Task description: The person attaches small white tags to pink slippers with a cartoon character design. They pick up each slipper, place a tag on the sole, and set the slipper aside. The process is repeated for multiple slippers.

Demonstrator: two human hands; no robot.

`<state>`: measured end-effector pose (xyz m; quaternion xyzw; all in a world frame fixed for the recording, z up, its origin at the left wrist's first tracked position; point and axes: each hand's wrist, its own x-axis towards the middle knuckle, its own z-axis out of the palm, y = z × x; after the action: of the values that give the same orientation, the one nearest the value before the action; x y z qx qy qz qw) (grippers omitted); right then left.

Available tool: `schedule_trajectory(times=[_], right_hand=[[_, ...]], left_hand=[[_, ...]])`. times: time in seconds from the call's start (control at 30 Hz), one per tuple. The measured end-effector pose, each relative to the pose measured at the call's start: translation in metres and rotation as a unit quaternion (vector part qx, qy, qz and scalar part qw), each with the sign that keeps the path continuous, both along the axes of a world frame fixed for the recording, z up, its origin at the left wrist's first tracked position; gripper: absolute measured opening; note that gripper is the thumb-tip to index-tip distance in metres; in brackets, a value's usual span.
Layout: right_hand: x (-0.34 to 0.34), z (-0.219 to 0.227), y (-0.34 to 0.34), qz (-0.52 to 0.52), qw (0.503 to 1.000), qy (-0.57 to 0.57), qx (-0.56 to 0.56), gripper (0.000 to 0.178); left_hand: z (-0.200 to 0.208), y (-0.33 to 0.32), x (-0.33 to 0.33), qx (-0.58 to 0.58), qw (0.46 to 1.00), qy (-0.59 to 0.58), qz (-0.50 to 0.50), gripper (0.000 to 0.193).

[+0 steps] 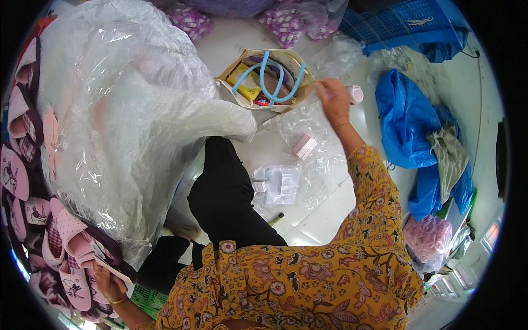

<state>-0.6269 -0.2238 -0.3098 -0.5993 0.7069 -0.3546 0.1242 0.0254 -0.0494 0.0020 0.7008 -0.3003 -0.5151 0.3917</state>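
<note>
At the lower left my left hand (111, 286) is closed on a pink slipper (81, 245), whose pale sole edge shows beside my fingers. Many more pink slippers (76, 286) with dark trim and checked linings lie piled around it. My right arm stretches forward, and my right hand (334, 99) is at the right rim of a cream tote bag (301, 56), fingers bent and close together. What they grip, bag edge or clear plastic, is hard to make out. The tote has light blue handles (263, 77) and a yellow packet (243, 81) inside. Just right of that hand is a pale pink container (355, 94).
A big, bulging white woven sack (126, 126) fills the left. On the tiled floor lie clear plastic bags (330, 181), a small pink box (304, 147) and white pieces (285, 185). A blue crate (396, 25) and blue sheeting (404, 126) are on the right.
</note>
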Motion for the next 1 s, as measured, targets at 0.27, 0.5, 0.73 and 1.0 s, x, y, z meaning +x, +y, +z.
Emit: schedule_trajectory(times=[0.27, 0.5, 0.73, 1.0], right_hand=[[0.082, -0.015, -0.052, 0.164, 0.903, 0.222, 0.330, 0.020], [0.060, -0.020, -0.040, 0.155, 0.890, 0.212, 0.373, 0.016], [0.040, -0.084, -0.048, 0.067, 0.894, 0.190, 0.399, 0.021], [0.063, -0.138, -0.059, 0.257, 0.814, 0.153, 0.498, 0.031]], left_hand=[[0.003, -0.002, -0.001, 0.026, 0.999, 0.018, 0.018, 0.048], [0.002, 0.003, -0.002, 0.039, 0.998, -0.032, 0.032, 0.062], [0.004, 0.007, 0.007, 0.051, 0.997, -0.041, 0.048, 0.048], [0.007, 0.006, 0.005, 0.068, 0.993, -0.089, 0.024, 0.053]])
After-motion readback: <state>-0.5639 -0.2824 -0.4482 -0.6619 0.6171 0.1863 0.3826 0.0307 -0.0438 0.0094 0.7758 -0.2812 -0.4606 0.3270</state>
